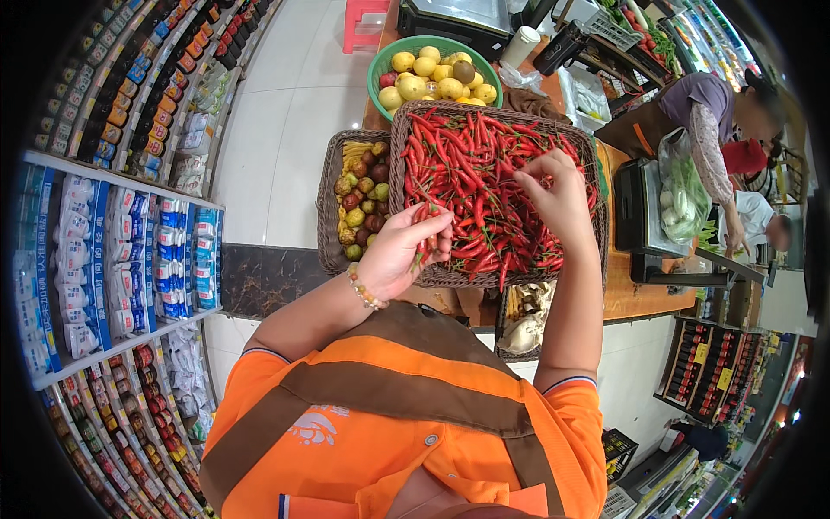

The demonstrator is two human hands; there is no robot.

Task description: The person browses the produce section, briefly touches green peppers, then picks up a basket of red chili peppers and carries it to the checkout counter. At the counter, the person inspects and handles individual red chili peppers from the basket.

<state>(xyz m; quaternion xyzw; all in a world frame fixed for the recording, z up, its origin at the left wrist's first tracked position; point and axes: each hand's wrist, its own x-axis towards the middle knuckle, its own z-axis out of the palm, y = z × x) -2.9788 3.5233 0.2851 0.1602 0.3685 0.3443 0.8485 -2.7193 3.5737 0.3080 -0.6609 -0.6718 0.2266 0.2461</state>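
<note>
A large brown woven basket (421, 281) full of red chili peppers (476, 188) with green stems stands before me. My left hand (408, 250), palm turned up at the basket's near left edge, is closed around a few red chili peppers (425, 237). Over the right part of the heap is my right hand (557, 194), its thumb and index finger bent toward each other; whether a pepper is between the fingertips cannot be told. A smaller woven basket (332, 214) at the left holds brown and green round fruits (373, 188) and yellowish pieces.
A green plastic basket (371, 71) of yellow fruits sits beyond the peppers. Below the table's near edge is a basket with pale mushrooms (522, 334). At right, a scale (639, 207) bears bagged vegetables (681, 194), beside a co-worker (703, 117). Stocked shelves (130, 175) line the left.
</note>
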